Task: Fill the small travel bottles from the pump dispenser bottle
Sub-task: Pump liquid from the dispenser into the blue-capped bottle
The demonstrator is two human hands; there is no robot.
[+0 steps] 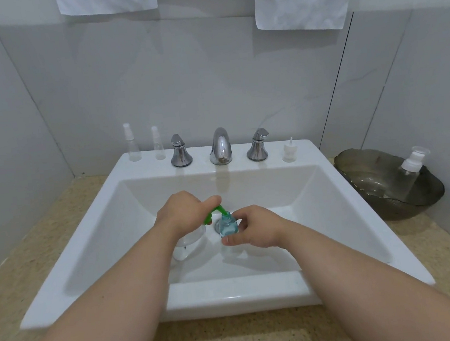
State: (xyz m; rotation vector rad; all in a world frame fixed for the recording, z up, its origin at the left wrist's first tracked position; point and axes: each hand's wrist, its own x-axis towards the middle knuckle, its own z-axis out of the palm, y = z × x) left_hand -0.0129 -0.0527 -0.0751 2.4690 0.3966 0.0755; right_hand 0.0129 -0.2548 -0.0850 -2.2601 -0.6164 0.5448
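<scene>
Over the white sink basin (91, 236) my left hand (184, 214) presses down on the green pump head (215, 213) of a clear dispenser bottle (188, 244); most of the bottle is hidden under the hand. The green spout points into the open neck of a small clear travel bottle (227, 224) that holds blue liquid. My right hand (255, 228) pinches that small bottle from the right and below, holding it upright above the drain.
Two small spray bottles (133, 144) (158, 144) stand on the sink's back ledge at the left, beside the chrome tap handles and spout (220, 146). A loose white pump cap (289, 151) sits at the right. A grey bowl (381, 177) holds another capped bottle (412, 171).
</scene>
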